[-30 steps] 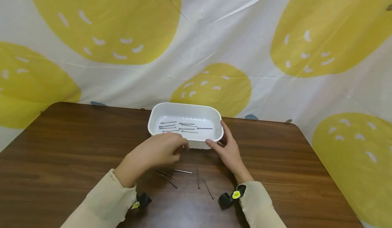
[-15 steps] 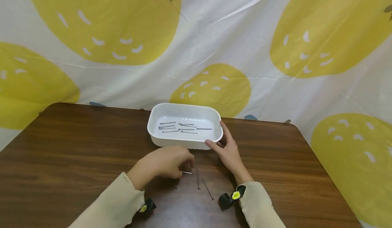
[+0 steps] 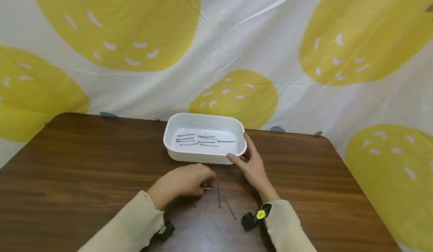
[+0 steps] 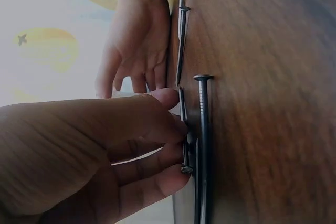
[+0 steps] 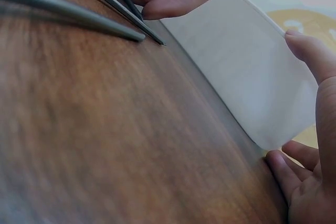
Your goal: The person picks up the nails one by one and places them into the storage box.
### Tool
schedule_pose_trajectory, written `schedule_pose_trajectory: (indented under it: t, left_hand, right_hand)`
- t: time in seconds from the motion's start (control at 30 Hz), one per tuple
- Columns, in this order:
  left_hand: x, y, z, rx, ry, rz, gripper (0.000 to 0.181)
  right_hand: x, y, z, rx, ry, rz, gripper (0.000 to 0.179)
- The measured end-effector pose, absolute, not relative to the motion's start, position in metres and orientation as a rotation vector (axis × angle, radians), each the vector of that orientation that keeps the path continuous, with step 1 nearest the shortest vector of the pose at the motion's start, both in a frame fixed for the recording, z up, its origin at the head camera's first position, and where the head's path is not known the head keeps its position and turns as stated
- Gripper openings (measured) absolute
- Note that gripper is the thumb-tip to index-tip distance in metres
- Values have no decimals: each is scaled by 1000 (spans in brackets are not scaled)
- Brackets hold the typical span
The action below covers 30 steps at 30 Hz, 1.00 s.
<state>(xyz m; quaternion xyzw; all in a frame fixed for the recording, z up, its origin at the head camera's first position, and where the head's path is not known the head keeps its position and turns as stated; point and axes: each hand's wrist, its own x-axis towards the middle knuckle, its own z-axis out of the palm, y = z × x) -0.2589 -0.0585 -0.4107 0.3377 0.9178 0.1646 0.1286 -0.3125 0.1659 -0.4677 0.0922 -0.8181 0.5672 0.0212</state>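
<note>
My left hand (image 3: 184,178) is low over the table in front of a white oblong dish (image 3: 197,157). It pinches a steel nail (image 4: 182,107) between thumb and fingers, with the nail's head near the fingertips in the left wrist view. My right hand (image 3: 252,165) grips the dish's front right corner, thumb at the rim and fingers around the side. Several nails (image 3: 206,142) lie inside the dish. Two loose nails, one upright in view (image 3: 219,197) and one slanted (image 3: 230,208), lie between the hands. Another nail's end (image 3: 194,205) shows below my left hand, which hides the rest.
The brown wooden table (image 3: 101,161) spreads out to both sides. Behind it hangs a white cloth (image 3: 230,49) with yellow fruit prints, close to the table's far edge. Black wrist cameras (image 3: 249,222) sit at both cuffs.
My left hand has come down from the dish's front edge to the nails on the table and has taken hold of one. The right hand and dish have stayed in place.
</note>
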Motion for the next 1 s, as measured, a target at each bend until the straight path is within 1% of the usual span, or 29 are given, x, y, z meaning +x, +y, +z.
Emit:
schedule_pose_trajectory:
  t: [0.17,0.5,0.63,0.8,1.0]
  left_hand:
    - [-257,-57,-412,946,2665,456,29]
    - [-254,-54,-409,1013,2726,397,29]
    - [-255,-58,-399,1045,2709,464,29]
    - [-260,-64,-384,1163,2696,548,30]
    - [-269,-65,-361,1209,2718,522,31]
  right_hand:
    - [-313,165,-468,276,-2542,1758,91]
    - [-311,168,-470,278,-2542,1752,91]
    - [-312,167,-472,283,-2552,1744,90]
    - [-313,165,-472,300,-2537,1761,90]
    - [-314,162,-472,287,-2531,1761,91]
